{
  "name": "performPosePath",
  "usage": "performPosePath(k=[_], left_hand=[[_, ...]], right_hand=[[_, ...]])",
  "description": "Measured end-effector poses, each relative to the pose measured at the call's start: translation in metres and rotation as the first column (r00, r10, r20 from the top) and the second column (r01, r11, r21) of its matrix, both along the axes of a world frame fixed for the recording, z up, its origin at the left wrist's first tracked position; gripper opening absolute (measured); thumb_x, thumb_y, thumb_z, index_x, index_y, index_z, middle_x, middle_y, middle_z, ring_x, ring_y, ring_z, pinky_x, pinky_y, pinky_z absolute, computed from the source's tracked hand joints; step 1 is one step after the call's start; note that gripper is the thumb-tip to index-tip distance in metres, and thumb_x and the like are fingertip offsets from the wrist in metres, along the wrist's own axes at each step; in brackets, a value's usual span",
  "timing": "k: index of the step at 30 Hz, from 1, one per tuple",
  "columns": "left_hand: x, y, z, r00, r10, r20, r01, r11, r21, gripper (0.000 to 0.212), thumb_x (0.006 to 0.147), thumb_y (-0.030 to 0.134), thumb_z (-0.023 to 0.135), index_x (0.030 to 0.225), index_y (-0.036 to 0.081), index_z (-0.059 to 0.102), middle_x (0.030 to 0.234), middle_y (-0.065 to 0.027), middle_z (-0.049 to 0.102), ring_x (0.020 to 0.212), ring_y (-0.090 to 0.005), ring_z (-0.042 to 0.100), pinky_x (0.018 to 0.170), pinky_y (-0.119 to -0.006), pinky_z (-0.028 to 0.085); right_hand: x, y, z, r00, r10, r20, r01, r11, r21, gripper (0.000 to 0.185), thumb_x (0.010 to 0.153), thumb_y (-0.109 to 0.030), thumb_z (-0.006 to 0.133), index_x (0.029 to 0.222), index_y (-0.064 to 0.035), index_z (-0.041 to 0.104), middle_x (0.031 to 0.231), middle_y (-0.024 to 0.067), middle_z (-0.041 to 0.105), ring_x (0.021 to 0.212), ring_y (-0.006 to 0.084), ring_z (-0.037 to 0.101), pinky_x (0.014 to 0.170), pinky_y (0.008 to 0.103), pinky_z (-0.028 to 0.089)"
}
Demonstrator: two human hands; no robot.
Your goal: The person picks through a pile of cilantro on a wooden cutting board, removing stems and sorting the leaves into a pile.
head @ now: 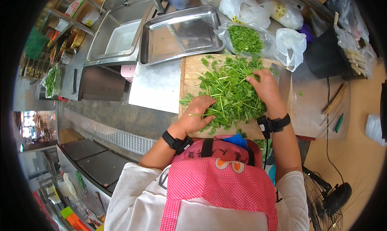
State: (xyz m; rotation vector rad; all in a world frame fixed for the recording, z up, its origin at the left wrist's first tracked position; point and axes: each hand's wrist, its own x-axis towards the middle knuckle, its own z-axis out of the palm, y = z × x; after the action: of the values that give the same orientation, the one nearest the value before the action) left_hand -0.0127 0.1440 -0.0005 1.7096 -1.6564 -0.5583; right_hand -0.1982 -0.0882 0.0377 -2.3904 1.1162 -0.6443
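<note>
A large loose pile of cilantro (232, 92) covers much of a wooden cutting board (190, 66). My left hand (198, 114) rests against the pile's lower left side, fingers curved over stems and leaves. At its upper right, my right hand (264, 84) touches the leaves with thumb and index finger apart; whether it grips any stem cannot be told. A cleaver-like metal blade (284, 80) lies on the board's right side, partly hidden by my right hand. Chopped greens (245, 39) fill an open plastic bag beyond the board.
A steel tray (181, 34) stands beyond the board, beside a sink (98, 43). White plastic bags (290, 45) and a black bucket (322, 54) are at the back right. Bamboo skewers (335, 98) and a green-handled tool (339, 123) lie right. A fan (335, 197) stands lower right.
</note>
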Motion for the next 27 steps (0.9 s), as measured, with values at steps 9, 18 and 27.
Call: performPosePath(k=[9,18,27], left_hand=[[0.022,0.037,-0.004,0.98,0.183,-0.076,-0.179,0.982,0.052,0.055,0.072,0.008,0.076,0.124,0.002,0.059,0.128,-0.02,0.058,0.12,-0.0388,0.054,0.103,-0.044,0.043],[0.031,0.044,-0.007,0.963,0.253,-0.096,-0.245,0.965,0.091,0.046,0.08,0.008,0.071,0.124,0.001,0.059,0.129,-0.02,0.058,0.121,-0.0377,0.054,0.104,-0.043,0.043],[0.032,0.043,-0.015,0.969,0.233,-0.084,-0.225,0.969,0.101,0.045,0.082,0.008,0.07,0.125,0.001,0.058,0.128,-0.0196,0.059,0.12,-0.0376,0.054,0.103,-0.042,0.044]], right_hand=[[-0.003,0.008,0.076,0.83,0.147,0.538,-0.033,0.976,-0.216,0.011,0.092,-0.006,0.062,0.094,0.0038,0.067,0.098,0.0141,0.07,0.074,0.0186,0.062,0.066,0.0312,0.049],[-0.031,0.016,0.136,0.231,-0.086,0.969,-0.629,0.747,0.216,0.022,0.1,-0.015,0.053,0.115,0.0007,0.059,0.098,0.0155,0.068,0.051,0.0061,0.042,0.048,0.0199,0.033],[-0.037,0.03,0.095,0.856,-0.008,0.517,-0.157,0.948,0.275,0.02,0.097,-0.017,0.059,0.113,-0.005,0.063,0.084,0.001,0.062,0.067,0.009,0.052,0.059,0.0242,0.043]])
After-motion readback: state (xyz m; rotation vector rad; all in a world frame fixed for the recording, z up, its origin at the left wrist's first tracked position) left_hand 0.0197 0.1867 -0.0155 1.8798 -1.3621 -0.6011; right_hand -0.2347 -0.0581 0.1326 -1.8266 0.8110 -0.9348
